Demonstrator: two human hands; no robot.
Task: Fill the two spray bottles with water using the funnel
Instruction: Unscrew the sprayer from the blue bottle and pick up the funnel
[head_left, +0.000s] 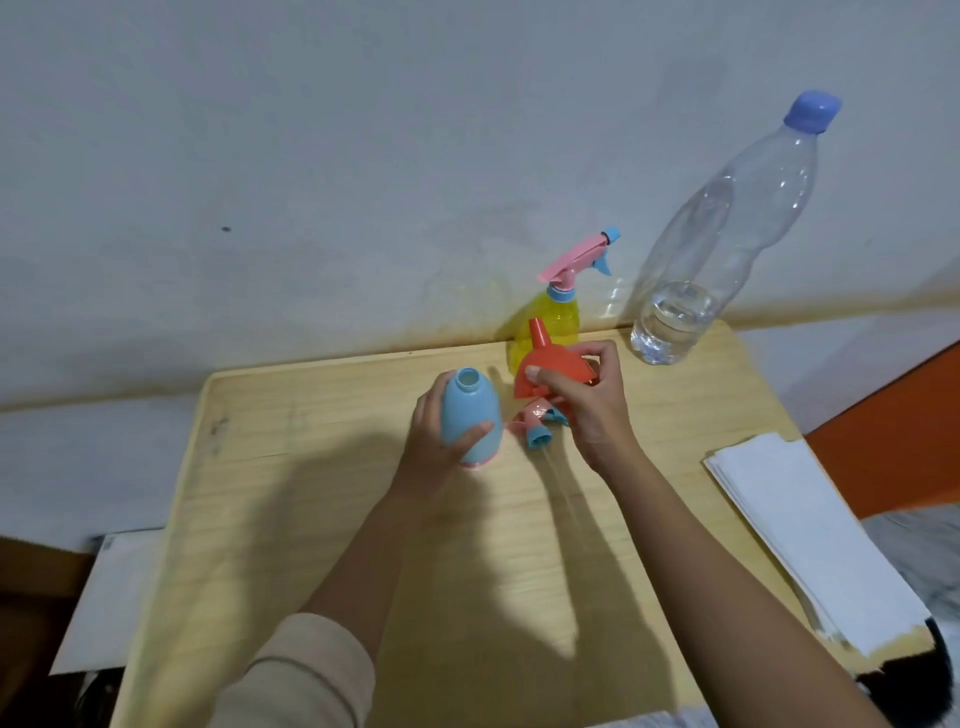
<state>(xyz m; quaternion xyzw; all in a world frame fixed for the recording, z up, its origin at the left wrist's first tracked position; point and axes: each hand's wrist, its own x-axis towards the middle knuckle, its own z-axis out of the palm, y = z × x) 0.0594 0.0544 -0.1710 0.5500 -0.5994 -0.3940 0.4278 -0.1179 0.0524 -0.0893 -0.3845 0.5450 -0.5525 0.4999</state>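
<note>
While the left hand (441, 436) wraps its fingers around the open blue bottle (471, 415) to steady it, the right hand (582, 400) pinches the upturned orange funnel (550, 364), likely to seat it.

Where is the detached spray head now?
Centre of head view: spray head lies on the table, between the blue bottle and the right hand holding the funnel.

Table (311, 519): light wood grain, raised rim, set against wall.
Wall (363, 156): pale grey, brown staining along base.
Paper stack (810, 540): white, on table's right edge.
Panel (893, 457): orange, right of table.
</note>
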